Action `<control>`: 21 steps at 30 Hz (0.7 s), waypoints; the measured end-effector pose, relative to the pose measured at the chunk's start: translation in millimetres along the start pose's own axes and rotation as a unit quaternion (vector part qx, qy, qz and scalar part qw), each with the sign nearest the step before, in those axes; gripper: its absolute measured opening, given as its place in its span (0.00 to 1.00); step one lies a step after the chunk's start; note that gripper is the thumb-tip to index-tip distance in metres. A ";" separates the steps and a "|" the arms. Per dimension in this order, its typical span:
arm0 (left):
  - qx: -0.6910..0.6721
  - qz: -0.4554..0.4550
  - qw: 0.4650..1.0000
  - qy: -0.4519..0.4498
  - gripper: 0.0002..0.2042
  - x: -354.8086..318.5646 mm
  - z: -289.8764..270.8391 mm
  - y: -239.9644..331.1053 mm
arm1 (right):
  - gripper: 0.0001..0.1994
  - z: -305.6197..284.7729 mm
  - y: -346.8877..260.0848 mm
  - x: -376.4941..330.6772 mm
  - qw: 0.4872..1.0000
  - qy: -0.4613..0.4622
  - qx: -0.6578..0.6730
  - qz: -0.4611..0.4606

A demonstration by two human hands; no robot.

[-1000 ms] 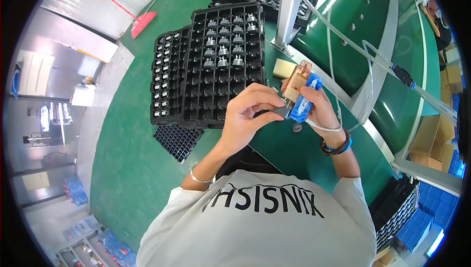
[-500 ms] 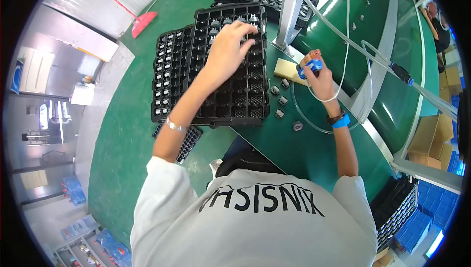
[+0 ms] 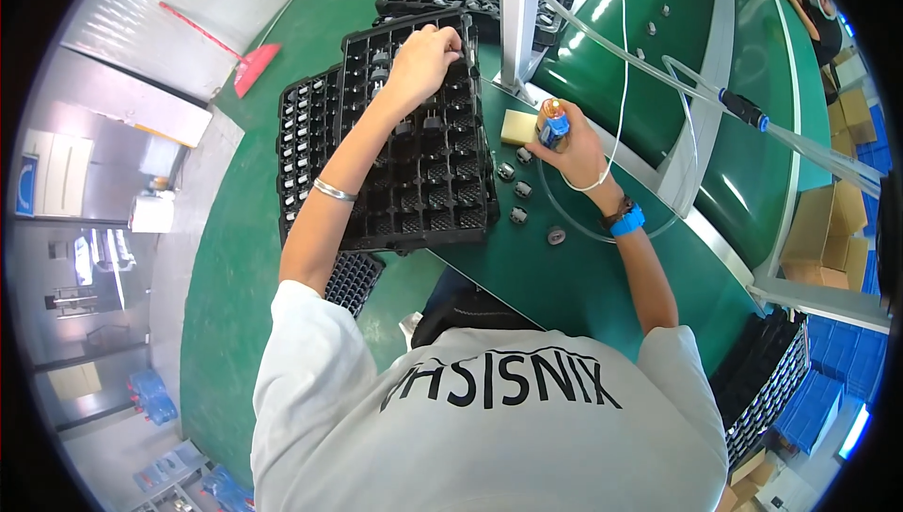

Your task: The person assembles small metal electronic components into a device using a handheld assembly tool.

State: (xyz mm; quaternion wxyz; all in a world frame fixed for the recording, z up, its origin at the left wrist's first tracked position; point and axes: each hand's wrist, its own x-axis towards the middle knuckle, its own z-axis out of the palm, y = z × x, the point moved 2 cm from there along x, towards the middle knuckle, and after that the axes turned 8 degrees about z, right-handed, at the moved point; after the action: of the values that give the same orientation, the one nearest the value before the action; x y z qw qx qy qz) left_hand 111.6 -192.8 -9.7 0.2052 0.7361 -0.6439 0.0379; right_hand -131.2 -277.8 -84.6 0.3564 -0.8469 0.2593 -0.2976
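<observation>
1. Biggest change: left hand (image 3: 428, 63) has left the handheld piece. A second ago both hands met there, with a dark pronged part in the left fingers; now we have the left at the far right of the black tray (image 3: 404, 243).
2. Left hand state: fingers curled and drawn together, tips down at a cell. We can't tell if it's pinching a part; the cell is hidden.
3. Right hand (image 3: 578, 147): wrapped around the orange-and-blue handheld piece (image 3: 555, 125), just right of the yellow block (image 3: 519, 126). We see a white cable (image 3: 623, 61) running down to that wrist.
4. Pronged plugs (image 3: 433, 122) sit in the tray's far half, partly covered by the left arm; near rows look bare. We can't confirm a count change.
5. On the desk (image 3: 527, 272), right of the tray: four small loose parts (image 3: 522, 189), plus a round piece (image 3: 557, 235) nearer us.
6. Our read: handling at the piece has paused, work is now at the tray. Hands are well apart. Whether that dark part got seated, we can't tell.
</observation>
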 end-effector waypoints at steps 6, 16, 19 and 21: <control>-0.298 -0.098 0.948 0.056 0.07 -20.2 -32.8 20.0 | 0.24 3.7 0.0 7.0 0.996 0.011 0.050 0.074; -0.611 -0.206 0.758 0.097 0.10 -127.5 -59.8 107.6 | 0.17 -66.4 121.5 81.3 0.945 0.243 -0.185 0.116; -0.641 -0.186 0.731 0.143 0.12 -139.6 -48.4 125.6 | 0.15 -68.3 129.0 82.4 0.945 0.272 -0.176 0.053; -0.640 -0.199 0.722 0.172 0.11 -144.2 -41.6 136.0 | 0.15 -70.8 124.8 84.1 0.941 0.272 -0.197 0.038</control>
State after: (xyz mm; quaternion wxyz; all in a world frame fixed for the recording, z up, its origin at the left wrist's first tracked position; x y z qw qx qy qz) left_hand -34.9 -55.5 16.6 0.7376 0.5216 -0.3073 -0.2991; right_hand -150.4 -440.7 -112.0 0.1091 -0.7763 0.4323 -0.4457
